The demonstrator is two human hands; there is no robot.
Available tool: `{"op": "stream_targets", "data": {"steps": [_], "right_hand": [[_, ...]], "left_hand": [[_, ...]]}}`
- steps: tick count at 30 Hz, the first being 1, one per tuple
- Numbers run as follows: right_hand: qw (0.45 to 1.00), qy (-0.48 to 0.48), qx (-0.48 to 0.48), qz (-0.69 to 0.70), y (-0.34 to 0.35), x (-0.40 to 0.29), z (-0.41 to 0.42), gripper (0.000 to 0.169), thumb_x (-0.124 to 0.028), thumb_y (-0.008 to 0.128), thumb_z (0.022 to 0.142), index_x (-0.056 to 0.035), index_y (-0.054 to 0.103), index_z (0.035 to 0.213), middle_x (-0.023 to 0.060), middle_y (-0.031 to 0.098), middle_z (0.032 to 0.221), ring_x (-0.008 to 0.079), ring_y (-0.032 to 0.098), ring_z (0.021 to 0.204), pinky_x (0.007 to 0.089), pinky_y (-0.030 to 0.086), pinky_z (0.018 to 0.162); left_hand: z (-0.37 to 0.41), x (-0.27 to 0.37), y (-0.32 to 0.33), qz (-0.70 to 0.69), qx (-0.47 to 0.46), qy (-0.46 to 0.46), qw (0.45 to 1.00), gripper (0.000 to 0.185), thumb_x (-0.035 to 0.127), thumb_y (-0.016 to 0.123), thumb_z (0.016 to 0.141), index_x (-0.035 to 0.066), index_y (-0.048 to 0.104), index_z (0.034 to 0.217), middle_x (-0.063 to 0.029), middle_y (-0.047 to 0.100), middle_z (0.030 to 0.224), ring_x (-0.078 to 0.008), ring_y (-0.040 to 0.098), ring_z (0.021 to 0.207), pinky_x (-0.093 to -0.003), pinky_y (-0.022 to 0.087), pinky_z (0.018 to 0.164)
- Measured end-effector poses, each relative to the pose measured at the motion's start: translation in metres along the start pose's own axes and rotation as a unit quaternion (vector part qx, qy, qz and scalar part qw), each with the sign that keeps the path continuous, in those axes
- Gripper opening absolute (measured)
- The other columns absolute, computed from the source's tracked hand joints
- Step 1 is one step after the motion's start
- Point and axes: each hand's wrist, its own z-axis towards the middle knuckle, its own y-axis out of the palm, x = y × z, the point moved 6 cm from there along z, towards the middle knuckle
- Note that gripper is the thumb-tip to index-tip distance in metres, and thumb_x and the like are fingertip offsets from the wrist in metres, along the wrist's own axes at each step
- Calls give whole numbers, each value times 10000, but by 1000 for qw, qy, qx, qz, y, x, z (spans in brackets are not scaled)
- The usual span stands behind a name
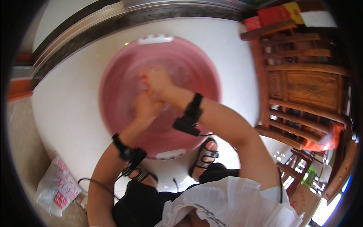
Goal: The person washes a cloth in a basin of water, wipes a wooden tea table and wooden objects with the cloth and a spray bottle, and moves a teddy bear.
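A large round pink plastic basin with white handles stands on the floor in front of me. Over its middle, my left hand and my right hand are pressed together, the right one farther from me. Both are blurred by motion. Reddish spots show by the fingers, but whether these are fingertips or a small held thing cannot be made out. Water seems to lie in the basin, with whitish patches near the hands. Black strapped devices sit on both forearms, with thin cables running from them.
A carved wooden chair stands at the right, with red and yellow boxes beyond it. A printed plastic bag lies at lower left. My sandalled feet are close to the basin's near rim. A dark-edged threshold runs behind.
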Motion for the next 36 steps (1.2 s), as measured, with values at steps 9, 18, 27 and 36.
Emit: {"op": "stream_targets", "data": {"steps": [9,18,27,36], "right_hand": [[992,37,49,113,1,-35,-17,308,-327,499,986,-72,526,815,-5,406,536,120,333,384,301,314,387],[995,49,-3,83,10,-42,-19,347,-364,558,978,-69,541,796,5,473,590,132,440,471,301,413,474],[991,-101,51,-71,-28,-63,-5,345,-329,632,946,-28,615,1113,100,672,901,200,639,843,353,526,732],[975,-176,-75,-114,-22,-83,-39,692,-218,778,795,22,431,1343,183,599,1182,276,574,1133,378,454,990]], "left_hand": [[14,9,-17,55,-48,-125,989,349,363,734,742,39,665,851,-208,681,780,-425,659,762,-490,523,658],[9,0,-17,-129,2,-135,982,415,301,816,706,46,675,1001,-175,713,874,-354,699,871,-394,535,737],[18,-12,-28,-392,-87,-123,908,506,148,639,955,-35,435,1380,-103,568,1212,-205,627,1019,-298,563,803],[37,-65,-51,-440,4,-109,891,458,250,481,1018,-31,489,1380,-126,558,1305,-212,537,1185,-312,369,1053]]}}
